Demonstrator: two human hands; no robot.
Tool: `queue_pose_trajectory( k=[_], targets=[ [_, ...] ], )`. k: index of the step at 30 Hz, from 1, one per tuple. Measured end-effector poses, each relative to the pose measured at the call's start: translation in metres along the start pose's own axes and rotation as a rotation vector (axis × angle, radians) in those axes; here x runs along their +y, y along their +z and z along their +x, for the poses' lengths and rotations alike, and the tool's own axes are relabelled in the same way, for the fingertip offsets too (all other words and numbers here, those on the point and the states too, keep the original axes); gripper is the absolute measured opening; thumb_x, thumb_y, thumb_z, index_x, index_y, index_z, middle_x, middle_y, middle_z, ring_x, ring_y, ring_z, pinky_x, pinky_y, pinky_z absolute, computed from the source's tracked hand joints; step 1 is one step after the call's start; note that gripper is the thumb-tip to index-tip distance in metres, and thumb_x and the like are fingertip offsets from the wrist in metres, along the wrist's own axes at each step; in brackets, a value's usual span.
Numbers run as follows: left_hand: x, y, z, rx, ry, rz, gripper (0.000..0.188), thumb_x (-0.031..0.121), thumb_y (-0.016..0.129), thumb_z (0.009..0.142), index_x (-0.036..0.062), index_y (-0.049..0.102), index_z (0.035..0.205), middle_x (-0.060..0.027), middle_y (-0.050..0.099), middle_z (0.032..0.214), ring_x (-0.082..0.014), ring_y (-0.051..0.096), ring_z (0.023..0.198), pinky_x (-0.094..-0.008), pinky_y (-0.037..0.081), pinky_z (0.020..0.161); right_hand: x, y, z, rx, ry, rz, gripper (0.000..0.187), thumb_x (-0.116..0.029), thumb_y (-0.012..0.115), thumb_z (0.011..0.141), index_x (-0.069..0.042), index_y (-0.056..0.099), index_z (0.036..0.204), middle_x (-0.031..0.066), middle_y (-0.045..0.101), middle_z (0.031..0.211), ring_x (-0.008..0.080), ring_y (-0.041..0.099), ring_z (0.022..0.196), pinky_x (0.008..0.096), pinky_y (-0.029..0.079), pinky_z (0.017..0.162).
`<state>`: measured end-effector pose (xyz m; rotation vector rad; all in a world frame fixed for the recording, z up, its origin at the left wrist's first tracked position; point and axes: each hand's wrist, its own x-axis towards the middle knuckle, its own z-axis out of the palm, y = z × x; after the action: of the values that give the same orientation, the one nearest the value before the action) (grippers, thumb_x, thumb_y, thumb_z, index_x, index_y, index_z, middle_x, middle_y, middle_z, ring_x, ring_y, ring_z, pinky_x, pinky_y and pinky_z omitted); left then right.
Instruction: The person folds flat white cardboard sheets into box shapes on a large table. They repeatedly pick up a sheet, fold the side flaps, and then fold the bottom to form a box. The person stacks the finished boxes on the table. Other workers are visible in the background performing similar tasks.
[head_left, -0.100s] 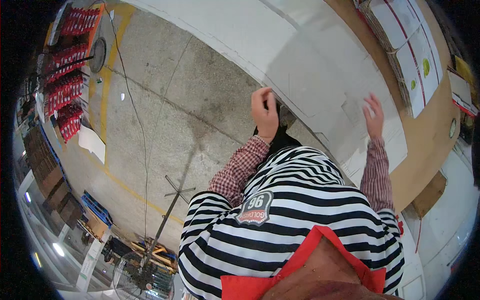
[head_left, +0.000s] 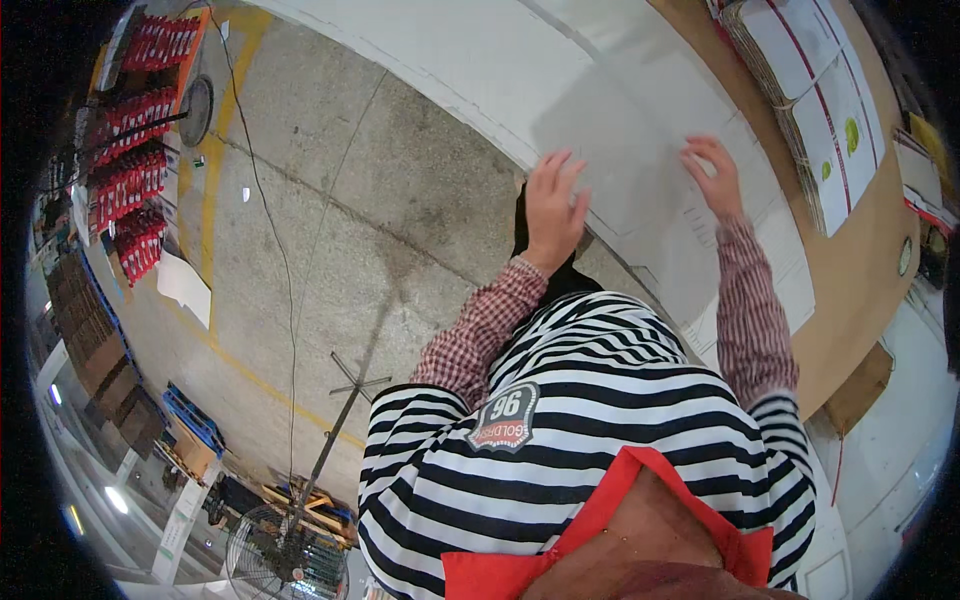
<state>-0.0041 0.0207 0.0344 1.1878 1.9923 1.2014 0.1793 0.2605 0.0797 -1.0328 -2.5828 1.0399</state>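
Head fisheye view (edges bowed), close above striped shirt [head_left: 625,410], facing down

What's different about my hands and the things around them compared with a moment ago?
Your bare left hand moved right and slightly forward, its fingers spreading; your bare right hand moved left and forward, so the two are closer together. Neither visibly took hold of or let go of anything. The tied stack of flat white cardboard stayed put.

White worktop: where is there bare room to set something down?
Toward the picture's top, the white worktop looks bare between the concrete floor and brown surface. A gap between the left hand and right hand also looks free. Crowded: upper right, where strapped flat cartons lie.
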Motion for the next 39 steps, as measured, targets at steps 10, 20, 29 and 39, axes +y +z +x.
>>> queue_pose_trajectory(
  k=[10, 20, 29, 39],
  targets=[
    [-0.028, -0.001, 0.020, -0.168, 0.101, 0.379, 0.081, 0.037, 0.066, 0.076, 0.0068, 0.027, 0.140, -0.0176, 0.016, 0.148, -0.0368, 0.011, 0.137, -0.0495, 0.011, 0.109, -0.044, 0.065, 0.124, -0.291, -0.232, -0.215, 0.016, -0.019, 0.066, 0.078, -0.007, 0.059, 0.087, 0.0040, 0.049, 0.080, 0.0164, 0.049, 0.072, 0.0289, 0.043, 0.068],
    [-0.023, -0.025, 0.005, -0.144, 0.141, 0.351, 0.081, 0.039, 0.065, 0.076, 0.0043, 0.028, 0.139, -0.0181, 0.014, 0.148, -0.0370, 0.010, 0.137, -0.0501, 0.011, 0.109, -0.038, 0.075, 0.100, -0.290, 0.113, -0.054, 0.029, -0.032, 0.061, 0.084, -0.003, 0.057, 0.078, 0.0017, 0.051, 0.062, 0.0115, 0.043, 0.059, 0.0274, 0.038, 0.056],
    [-0.025, -0.028, 0.001, -0.125, 0.157, 0.346, 0.083, 0.041, 0.062, 0.078, 0.0014, 0.025, 0.140, -0.0189, 0.015, 0.148, -0.0367, 0.012, 0.137, -0.0483, 0.010, 0.110, -0.060, 0.084, 0.105, -0.050, -0.171, -0.022, 0.020, -0.022, 0.065, 0.080, -0.004, 0.057, 0.082, 0.0039, 0.055, 0.075, 0.0141, 0.050, 0.064, 0.0298, 0.042, 0.061],
    [-0.020, -0.021, 0.007, -0.097, 0.171, 0.335, 0.080, 0.038, 0.064, 0.076, 0.0011, 0.029, 0.138, -0.0193, 0.018, 0.147, -0.0370, 0.012, 0.137, -0.0484, 0.012, 0.109, -0.054, 0.078, 0.124, -0.313, 0.116, -0.003, 0.020, -0.022, 0.064, 0.082, -0.004, 0.053, 0.079, -0.0032, 0.044, 0.061, 0.0077, 0.041, 0.061, 0.0244, 0.036, 0.057]
  ],
)
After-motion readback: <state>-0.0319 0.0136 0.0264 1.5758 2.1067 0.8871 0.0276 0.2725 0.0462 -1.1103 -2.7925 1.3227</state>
